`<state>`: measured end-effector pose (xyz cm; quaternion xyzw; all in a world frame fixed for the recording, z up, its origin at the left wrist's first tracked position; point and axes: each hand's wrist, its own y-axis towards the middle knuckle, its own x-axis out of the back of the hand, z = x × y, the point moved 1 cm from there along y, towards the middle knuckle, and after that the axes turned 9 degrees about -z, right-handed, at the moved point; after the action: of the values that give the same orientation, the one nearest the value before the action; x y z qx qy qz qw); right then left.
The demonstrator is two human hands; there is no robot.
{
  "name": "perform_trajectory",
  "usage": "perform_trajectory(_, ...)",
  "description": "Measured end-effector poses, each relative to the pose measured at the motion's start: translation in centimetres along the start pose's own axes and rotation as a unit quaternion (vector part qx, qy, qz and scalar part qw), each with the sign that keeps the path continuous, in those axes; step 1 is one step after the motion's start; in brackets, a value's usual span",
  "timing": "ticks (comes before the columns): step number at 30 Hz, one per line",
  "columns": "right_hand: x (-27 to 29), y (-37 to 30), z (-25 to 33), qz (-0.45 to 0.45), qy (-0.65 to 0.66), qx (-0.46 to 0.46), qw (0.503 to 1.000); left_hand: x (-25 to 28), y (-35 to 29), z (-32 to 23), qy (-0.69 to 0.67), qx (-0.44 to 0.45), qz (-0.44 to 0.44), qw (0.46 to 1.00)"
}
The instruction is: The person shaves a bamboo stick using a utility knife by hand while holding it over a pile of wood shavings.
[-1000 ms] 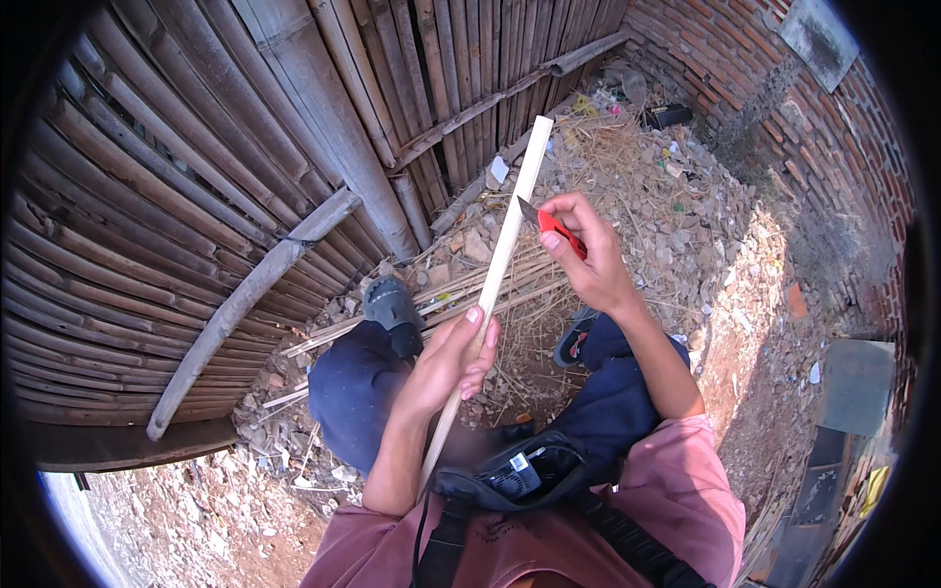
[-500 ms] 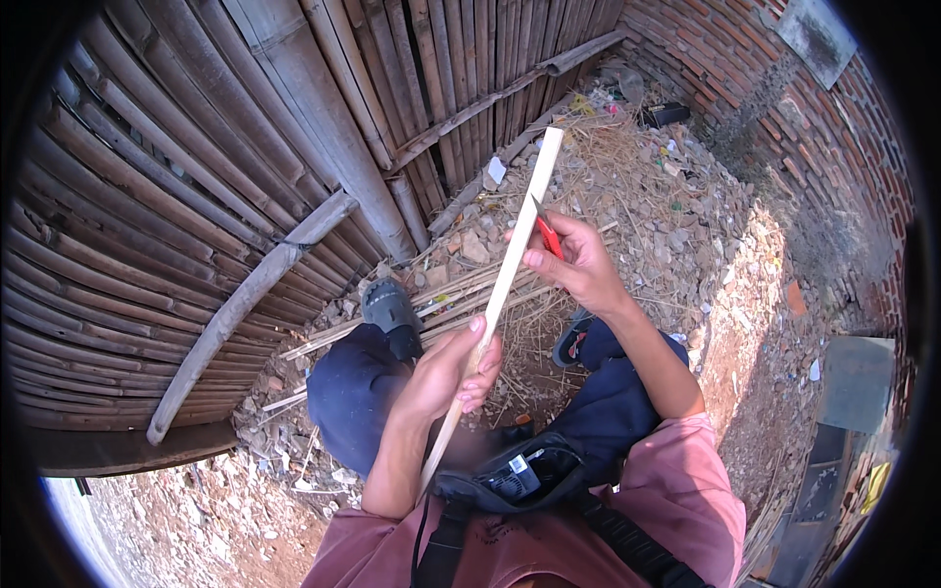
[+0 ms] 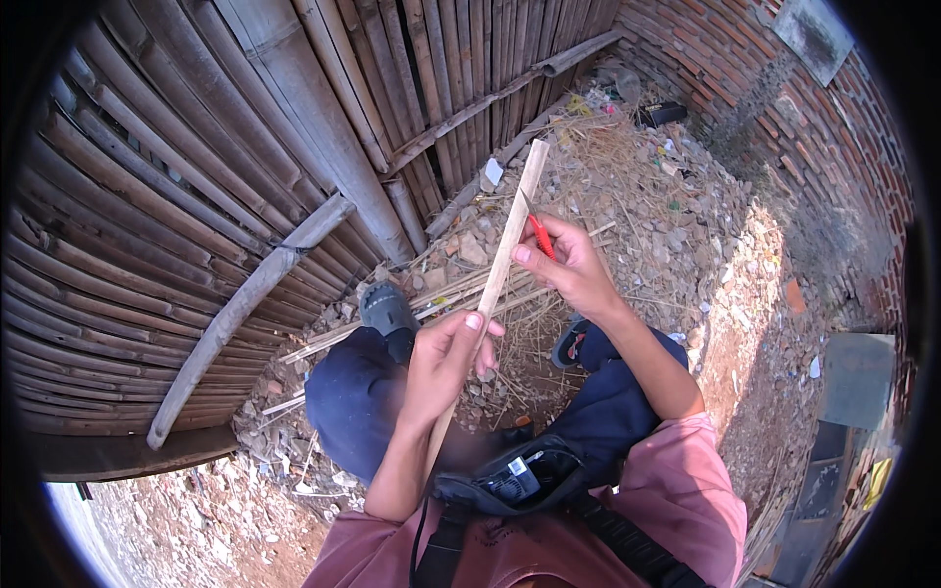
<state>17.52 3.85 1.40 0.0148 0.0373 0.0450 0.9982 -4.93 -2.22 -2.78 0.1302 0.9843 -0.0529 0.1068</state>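
Observation:
A long, flat, pale strip of wood or bamboo point(image 3: 502, 260) slants up and away from my lap. My left hand point(image 3: 441, 365) is closed on its lower part, the thumb lying along the upper face and some fingers loosely extended underneath. Higher up, my right hand point(image 3: 573, 267) grips a small red-handled knife point(image 3: 540, 237). Its dark, pointed blade lies at the strip's right edge, below the far end; I cannot tell whether it is cutting in. The right fingertips are close to the strip. My left forearm partly hides the strip's near end.
Several long, thin strips point(image 3: 456, 292) lie on the rubble between my shoes. A bamboo wall point(image 3: 196, 176) with wooden poles rises at left, a brick wall point(image 3: 843, 157) at right. A dark pouch point(image 3: 490, 487) hangs at my waist. Grey panels point(image 3: 858, 382) lean at the right.
The strip has turned, showing a duller face, and its far end sits slightly lower and to the left. Both hands have shifted slightly; the right hand with the knife moved a little left.

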Motion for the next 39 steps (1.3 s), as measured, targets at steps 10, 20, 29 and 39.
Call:
perform_trajectory(10,0.0,-0.1,0.0,0.012,-0.005,0.013,1.000,0.3,-0.2,-0.3,-0.089,0.081,0.039,0.992)
perform_trajectory(20,-0.3,-0.5,-0.8,0.013,-0.046,0.040,0.998,0.4,-0.1,-0.6,-0.105,0.093,0.067,0.988)
perform_trajectory(29,-0.6,-0.4,-0.6,0.012,-0.023,0.008,1.000,0.6,-0.5,-1.2,-0.021,0.081,0.075,0.994)
perform_trajectory(39,0.0,-0.8,0.5,-0.016,-0.228,0.061,0.972,2.3,-1.7,-1.5,0.195,0.063,0.042,0.978)
